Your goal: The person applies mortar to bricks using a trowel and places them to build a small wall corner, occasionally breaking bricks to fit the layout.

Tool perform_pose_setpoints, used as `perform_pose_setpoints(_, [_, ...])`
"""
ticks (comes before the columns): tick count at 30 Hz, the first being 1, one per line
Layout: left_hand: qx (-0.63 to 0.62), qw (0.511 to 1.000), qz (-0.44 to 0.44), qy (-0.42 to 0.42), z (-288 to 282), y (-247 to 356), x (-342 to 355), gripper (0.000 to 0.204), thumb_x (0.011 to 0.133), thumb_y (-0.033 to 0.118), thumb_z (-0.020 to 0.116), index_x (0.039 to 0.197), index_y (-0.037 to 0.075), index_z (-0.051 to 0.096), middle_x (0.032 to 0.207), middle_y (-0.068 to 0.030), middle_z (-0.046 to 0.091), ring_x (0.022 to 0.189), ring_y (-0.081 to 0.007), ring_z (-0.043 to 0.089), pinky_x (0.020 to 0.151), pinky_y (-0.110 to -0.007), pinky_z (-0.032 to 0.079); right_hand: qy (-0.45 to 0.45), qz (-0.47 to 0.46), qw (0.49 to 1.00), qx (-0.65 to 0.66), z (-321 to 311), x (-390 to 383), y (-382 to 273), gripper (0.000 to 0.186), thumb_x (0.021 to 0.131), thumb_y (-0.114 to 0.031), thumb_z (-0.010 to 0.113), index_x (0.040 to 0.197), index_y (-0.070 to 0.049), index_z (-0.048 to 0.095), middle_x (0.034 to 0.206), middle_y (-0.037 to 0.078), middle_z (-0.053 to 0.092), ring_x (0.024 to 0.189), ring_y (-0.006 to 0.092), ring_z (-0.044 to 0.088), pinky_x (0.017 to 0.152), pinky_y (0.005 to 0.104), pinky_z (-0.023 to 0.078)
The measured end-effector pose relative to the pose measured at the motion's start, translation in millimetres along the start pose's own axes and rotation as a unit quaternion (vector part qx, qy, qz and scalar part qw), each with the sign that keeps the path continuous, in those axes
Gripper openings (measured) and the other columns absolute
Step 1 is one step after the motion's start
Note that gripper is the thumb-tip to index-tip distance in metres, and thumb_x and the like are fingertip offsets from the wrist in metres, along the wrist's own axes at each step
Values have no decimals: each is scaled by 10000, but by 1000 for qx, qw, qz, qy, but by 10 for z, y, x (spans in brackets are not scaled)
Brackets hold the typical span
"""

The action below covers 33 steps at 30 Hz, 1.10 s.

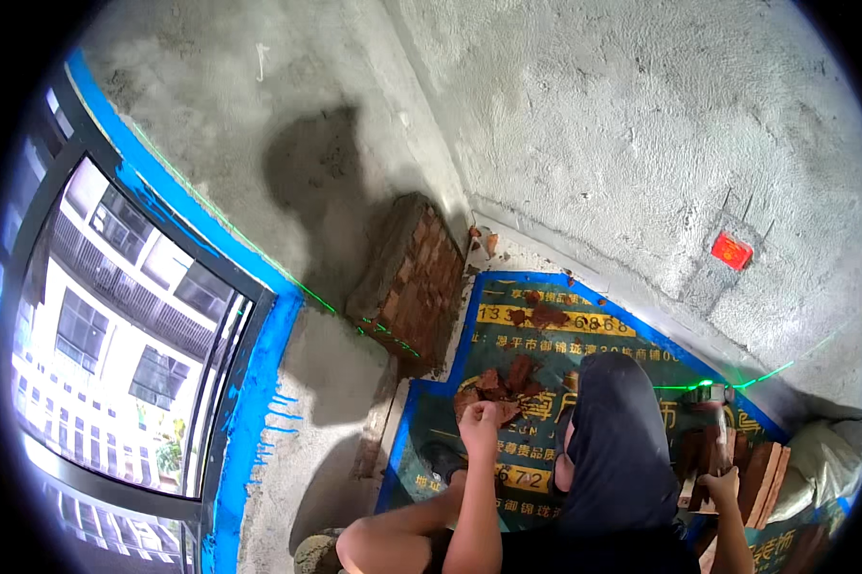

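My left hand [482, 428] is closed, fingers curled together, beside a small heap of broken red brick pieces [493, 385]. Whether anything sits in those fingers I cannot make out. Off to the right, my right hand [723, 487] is wrapped around the handle of a hammer [708, 407], whose head points away from me. A bright green laser line crosses the hammer's head. Just under and beside that hand stand several red bricks [762, 483] in a row. My bent knee in dark cloth [618, 440] lies between the two hands.
A green printed floor sheet [584, 337] edged in blue carries brick crumbs. Ahead left stands a low brick block [417, 287] against the rough grey wall [641, 115]. A whitish sack [828, 469] leans at right; a blue-bordered window [134, 335] is left.
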<state>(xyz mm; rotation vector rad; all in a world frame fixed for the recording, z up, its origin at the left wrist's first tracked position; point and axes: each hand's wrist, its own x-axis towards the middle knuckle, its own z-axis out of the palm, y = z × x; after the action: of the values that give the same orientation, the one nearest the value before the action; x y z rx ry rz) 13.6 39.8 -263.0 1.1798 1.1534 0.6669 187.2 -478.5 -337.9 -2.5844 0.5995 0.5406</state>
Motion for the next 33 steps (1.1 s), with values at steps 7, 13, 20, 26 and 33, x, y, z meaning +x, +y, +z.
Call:
perform_pose_setpoints(7, [-112,993,9,-36,5,507,-384,113,912,100,682,998,47,631,860,9,607,699,-80,523,600,-246,416,-336,-36,887,315,-1102,-1026,-689,723,689,-188,785,1315,46,509,1045,130,651,873,230,659,726,361,538])
perform_pose_setpoints(13, [-140,968,134,-159,83,1583,-762,193,963,139,614,1120,26,610,929,-56,647,825,-142,604,787,-326,499,-509,-161,756,380,-1122,-1170,-1959,801,676,-324,737,1357,15,485,1125,48,637,912,117,611,732,244,468])
perform_pose_setpoints(20, [-5,934,167,-316,536,2369,-1427,797,908,381,674,1494,-10,301,1483,-188,404,1386,-308,376,1142,-442,274,-623,-273,580,448,-1011,-1778,-3348,883,658,-330,782,1401,10,447,1298,141,591,1154,255,596,1002,390,458])
perform_pose_setpoints(26, [-124,951,155,-236,285,2427,-1169,745,887,350,701,1449,-10,371,1352,-112,522,1235,-215,502,1059,-353,377,-709,-282,510,397,-810,-2686,-3997,535,933,-448,652,1299,-83,511,815,-60,477,556,17,378,474,192,306])
perform_pose_setpoints(33, [-416,898,72,-124,-615,1769,-741,484,1012,330,490,1375,10,486,1352,-150,570,1204,-303,565,1041,-429,440,-779,-113,525,324,-79,-2537,-4322,306,980,-298,606,1093,-28,517,1082,124,661,494,29,351,404,188,301])
